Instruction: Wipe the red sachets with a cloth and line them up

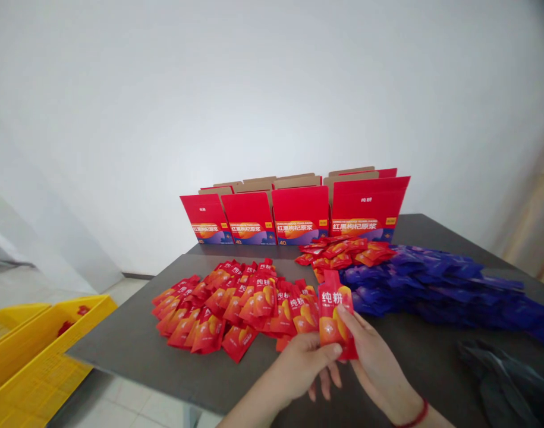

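Observation:
Red and orange spouted pouches, a small stack with one facing me (332, 315), are held up over the table's near side. My left hand (305, 362) pinches the lower left edge, its thumb across the bottom. My right hand (374, 356) grips the right side, thumb on the front; a red cord circles that wrist. Just left of the hands lies a spread of overlapping red pouches (209, 333) in rows. Another heap of red pouches (338, 254) sits behind the held ones, before the boxes. How many pouches I hold is hard to tell.
Several open red cartons (301, 208) stand in a row at the table's (142, 345) back. Blue-purple pouches (441, 291) are heaped on the right. A black plastic bag (512, 380) lies at near right. Yellow crates (44, 380) stand low at left, with red pieces inside.

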The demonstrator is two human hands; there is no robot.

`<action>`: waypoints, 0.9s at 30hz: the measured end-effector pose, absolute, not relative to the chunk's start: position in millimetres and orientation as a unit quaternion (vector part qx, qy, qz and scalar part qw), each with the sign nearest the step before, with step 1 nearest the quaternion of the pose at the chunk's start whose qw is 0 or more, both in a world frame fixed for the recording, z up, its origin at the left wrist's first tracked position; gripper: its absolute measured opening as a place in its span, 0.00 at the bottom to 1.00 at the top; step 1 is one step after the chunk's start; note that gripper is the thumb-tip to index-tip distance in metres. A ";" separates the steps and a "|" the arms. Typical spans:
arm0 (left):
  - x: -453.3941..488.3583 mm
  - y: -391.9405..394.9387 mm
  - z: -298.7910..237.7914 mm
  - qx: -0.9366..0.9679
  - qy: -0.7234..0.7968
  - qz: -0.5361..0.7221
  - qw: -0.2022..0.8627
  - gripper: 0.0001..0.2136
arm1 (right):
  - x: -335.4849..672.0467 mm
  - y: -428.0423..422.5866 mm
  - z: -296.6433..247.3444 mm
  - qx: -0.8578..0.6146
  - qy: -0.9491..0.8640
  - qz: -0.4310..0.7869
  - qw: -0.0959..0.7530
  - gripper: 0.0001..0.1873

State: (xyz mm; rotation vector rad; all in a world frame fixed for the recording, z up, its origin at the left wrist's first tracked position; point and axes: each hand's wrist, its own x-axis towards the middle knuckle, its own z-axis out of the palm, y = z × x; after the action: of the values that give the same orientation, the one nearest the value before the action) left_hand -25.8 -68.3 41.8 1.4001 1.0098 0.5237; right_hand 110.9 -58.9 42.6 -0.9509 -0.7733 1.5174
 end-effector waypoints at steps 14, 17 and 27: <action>-38.6 -77.4 58.7 0.721 0.532 0.181 0.405 0.13 | 135.9 2.8 29.8 -0.498 -0.458 0.499 0.542 0.13; -45.5 -81.1 78.6 0.783 0.541 0.244 0.185 0.16 | 127.8 22.7 16.9 -0.537 -0.499 0.448 0.511 0.15; -69.6 -50.9 65.4 0.922 0.318 0.161 -0.152 0.16 | 99.1 50.8 21.5 -0.540 -0.730 0.247 0.338 0.20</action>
State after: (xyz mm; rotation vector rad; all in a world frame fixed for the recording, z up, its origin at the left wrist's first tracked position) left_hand -69.6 -50.9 65.4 3.2143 1.1073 0.5624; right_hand 99.1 50.8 21.5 -1.4056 -1.9029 0.6424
